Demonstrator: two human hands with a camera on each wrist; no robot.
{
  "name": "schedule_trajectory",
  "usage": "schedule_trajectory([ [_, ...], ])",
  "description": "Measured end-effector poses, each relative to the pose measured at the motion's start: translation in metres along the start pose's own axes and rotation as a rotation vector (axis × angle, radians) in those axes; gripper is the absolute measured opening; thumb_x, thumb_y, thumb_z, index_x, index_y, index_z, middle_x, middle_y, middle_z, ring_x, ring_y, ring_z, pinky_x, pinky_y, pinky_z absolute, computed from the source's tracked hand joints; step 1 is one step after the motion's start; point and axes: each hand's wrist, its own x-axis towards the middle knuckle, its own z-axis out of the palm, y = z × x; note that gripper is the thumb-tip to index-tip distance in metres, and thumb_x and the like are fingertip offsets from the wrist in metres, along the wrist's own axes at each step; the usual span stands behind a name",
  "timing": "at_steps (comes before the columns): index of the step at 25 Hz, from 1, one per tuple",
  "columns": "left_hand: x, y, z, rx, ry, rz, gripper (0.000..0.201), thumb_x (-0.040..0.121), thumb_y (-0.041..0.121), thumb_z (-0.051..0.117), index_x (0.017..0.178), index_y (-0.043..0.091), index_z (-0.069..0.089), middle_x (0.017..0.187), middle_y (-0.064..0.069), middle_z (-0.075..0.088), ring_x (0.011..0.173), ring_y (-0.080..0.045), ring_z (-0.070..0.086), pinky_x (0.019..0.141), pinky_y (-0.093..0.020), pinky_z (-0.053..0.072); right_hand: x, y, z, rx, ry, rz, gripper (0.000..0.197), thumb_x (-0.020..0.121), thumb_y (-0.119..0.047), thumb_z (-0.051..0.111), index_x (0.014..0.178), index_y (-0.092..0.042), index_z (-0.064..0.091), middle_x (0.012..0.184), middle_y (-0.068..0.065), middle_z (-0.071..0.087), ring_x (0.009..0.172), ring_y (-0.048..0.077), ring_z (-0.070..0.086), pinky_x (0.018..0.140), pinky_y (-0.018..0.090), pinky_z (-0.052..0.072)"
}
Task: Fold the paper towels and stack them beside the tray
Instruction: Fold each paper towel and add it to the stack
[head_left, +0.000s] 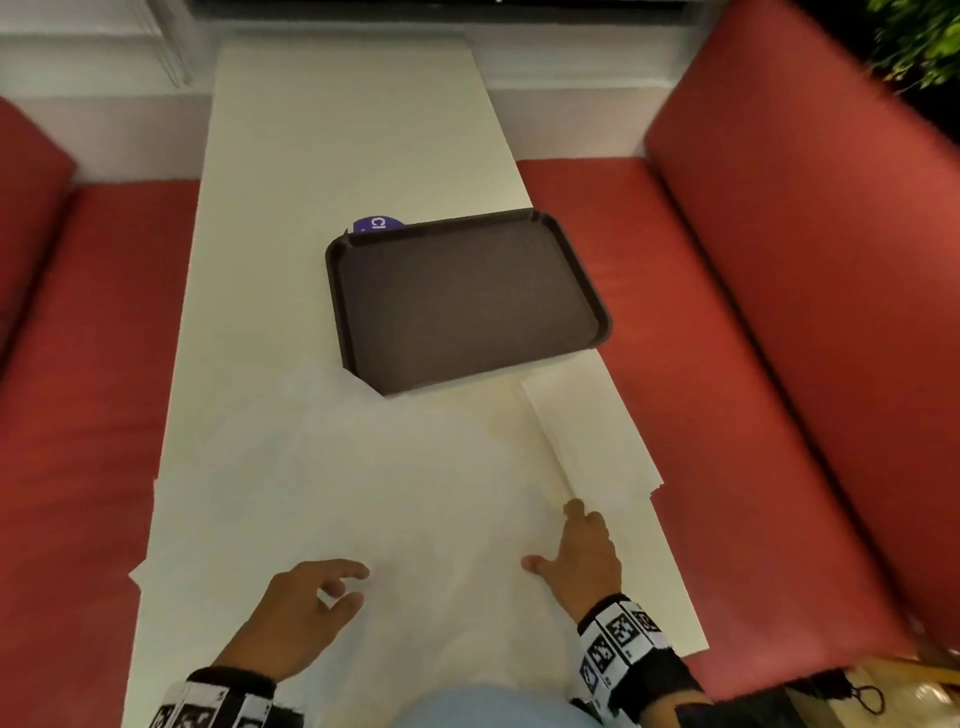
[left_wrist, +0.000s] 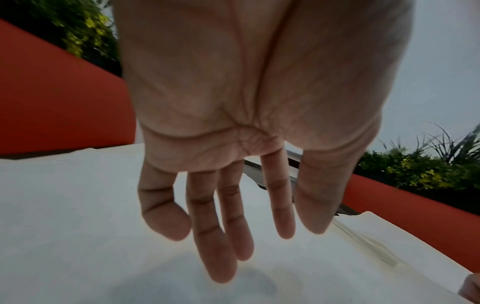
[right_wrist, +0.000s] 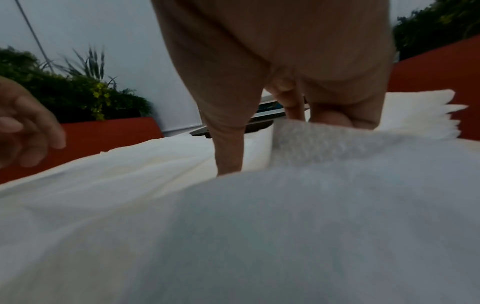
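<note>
A large unfolded paper towel (head_left: 363, 483) lies spread over the near half of the white table (head_left: 332, 130). The dark brown tray (head_left: 467, 296) sits just beyond it. A stack of folded paper towels (head_left: 592, 431) lies near the tray's right corner, at the table's right edge. My right hand (head_left: 561, 535) rests on the spread towel's right side, below the stack. In the right wrist view its thumb (right_wrist: 228, 156) presses the towel, and its curled fingers sit behind a raised fold (right_wrist: 306, 135) that hides the tips. My left hand (head_left: 348, 587) hovers over the towel, fingers loose (left_wrist: 223, 246), holding nothing.
Red padded benches (head_left: 753, 322) (head_left: 83, 364) run along both sides of the table. A blue round label (head_left: 376, 224) pokes out behind the tray's far left corner. Green plants (head_left: 919, 36) stand behind the right bench. A bag with a black cord (head_left: 872, 691) lies at the bottom right.
</note>
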Motion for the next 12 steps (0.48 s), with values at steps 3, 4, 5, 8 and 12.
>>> schedule_trajectory([
  [3,-0.011,-0.021,0.001,-0.032,0.024,-0.003,0.02,0.085,0.029,0.064,0.09,0.048,0.059,0.092,0.006,0.062,0.071,-0.01,0.063,0.065,-0.011,0.045,-0.006,0.0,0.001,-0.005,0.095,-0.078,0.025,0.086,-0.037,0.064,0.101,-0.02,0.054,0.096,0.0,0.061,0.092,0.018,0.06,0.081,0.03,0.05],
  [4,-0.015,-0.025,0.0,-0.036,0.028,-0.002,0.02,0.085,0.029,0.064,0.09,0.048,0.059,0.092,0.006,0.062,0.071,-0.01,0.063,0.066,-0.011,0.045,-0.009,-0.002,-0.002,0.047,0.114,-0.112,0.013,0.089,-0.033,0.061,0.088,-0.022,0.055,0.083,-0.004,0.059,0.081,0.016,0.058,0.075,0.03,0.051],
  [5,-0.017,-0.028,-0.001,-0.039,0.034,0.0,0.02,0.085,0.03,0.064,0.09,0.048,0.059,0.092,0.006,0.062,0.07,-0.009,0.063,0.066,-0.011,0.045,-0.011,-0.003,-0.004,0.094,0.13,-0.144,0.012,0.09,-0.03,0.059,0.081,-0.022,0.056,0.075,-0.006,0.057,0.072,0.014,0.056,0.067,0.029,0.051],
  [8,-0.02,-0.029,-0.009,-0.035,0.055,0.029,0.02,0.085,0.031,0.064,0.089,0.049,0.057,0.092,0.007,0.062,0.071,-0.008,0.064,0.066,-0.009,0.043,-0.014,-0.014,-0.027,0.117,0.149,-0.285,0.02,0.093,-0.029,0.057,0.074,-0.024,0.057,0.067,-0.007,0.056,0.061,0.011,0.052,0.055,0.024,0.043],
  [12,-0.017,-0.009,-0.031,-0.003,0.081,0.112,0.024,0.084,0.034,0.065,0.09,0.053,0.05,0.094,0.01,0.058,0.075,-0.007,0.061,0.063,-0.008,0.043,-0.019,-0.045,-0.079,0.025,0.258,-0.517,0.016,0.095,-0.03,0.054,0.095,-0.016,0.062,0.08,0.004,0.07,0.073,0.027,0.064,0.069,0.038,0.05],
])
